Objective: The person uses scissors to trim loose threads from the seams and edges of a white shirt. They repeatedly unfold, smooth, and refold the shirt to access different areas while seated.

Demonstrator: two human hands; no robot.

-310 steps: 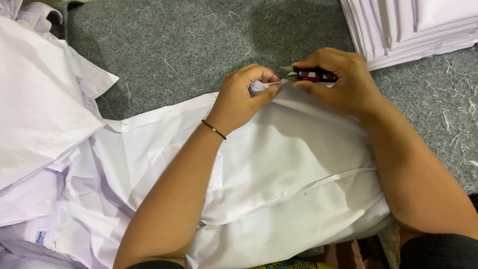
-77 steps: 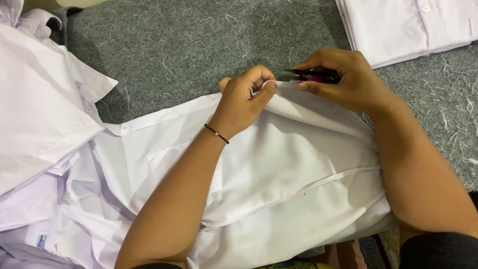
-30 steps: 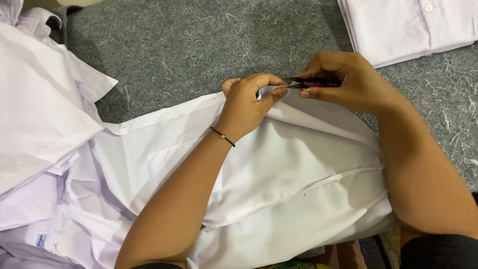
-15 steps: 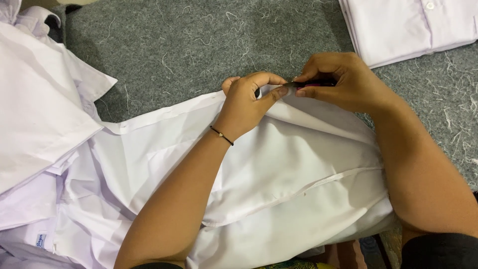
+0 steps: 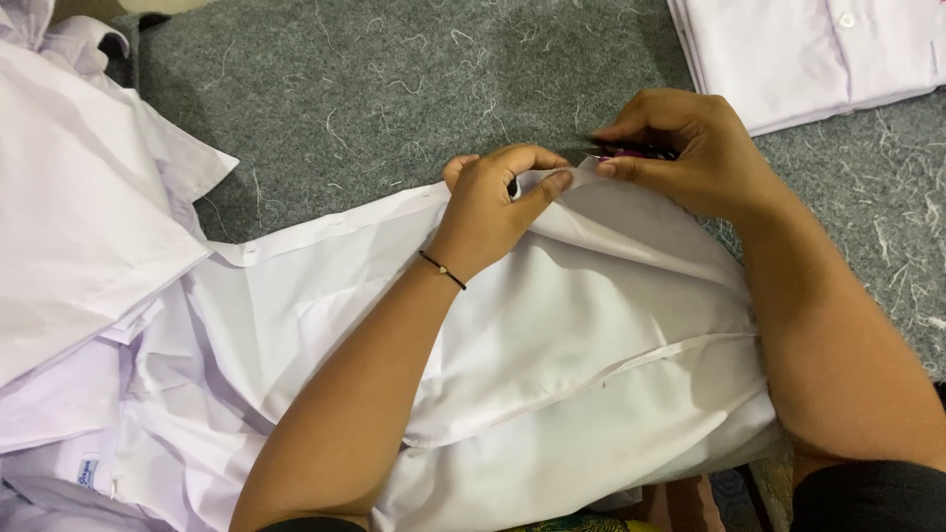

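A white shirt lies spread across my lap and onto a grey felt surface. My left hand pinches the shirt's upper edge between thumb and fingers; a thin black bracelet circles its wrist. My right hand is closed around a small dark thread snipper with a pink-red handle, its tip at the fabric edge right beside my left fingertips. Most of the snipper is hidden inside my right hand.
More white garments are heaped at the left. A stack of folded white shirts lies at the top right. Cut thread scraps are scattered over the grey felt.
Over ten seconds both hands have stayed at the shirt's upper edge, shifting only slightly. The snipper remains in my right hand, its tip now close against my left fingertips.
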